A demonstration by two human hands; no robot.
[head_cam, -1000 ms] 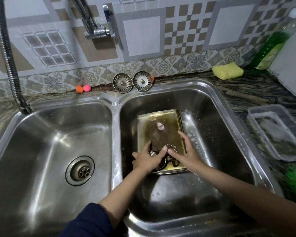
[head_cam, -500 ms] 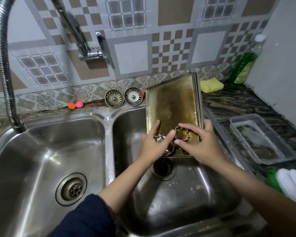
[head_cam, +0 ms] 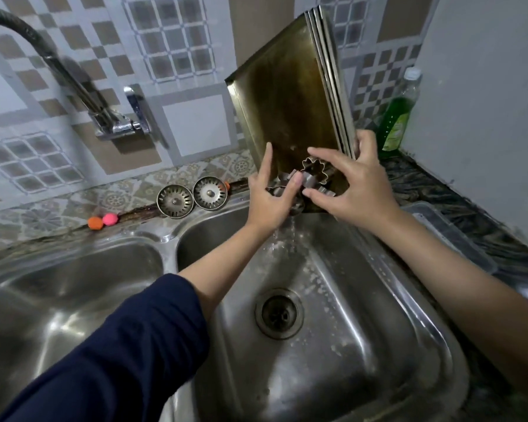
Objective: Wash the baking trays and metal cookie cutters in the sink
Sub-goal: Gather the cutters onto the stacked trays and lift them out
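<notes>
Trays (head_cam: pixel 290 95) and cutters (head_cam: pixel 313 172) in both hands

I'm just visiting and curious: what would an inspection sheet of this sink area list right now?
Surface: steel double sink, wet; right basin's drain open.
Job's things: stack of baking trays held tilted up over the right basin, water running off; cookie cutters against its lower end.
Clutter: two strainers, two small balls, soap bottle, plastic container.
Hands: left hand and right hand hold trays and cutters.
Cables: nothing seen.
Surroundings: tiled wall, tap.
</notes>
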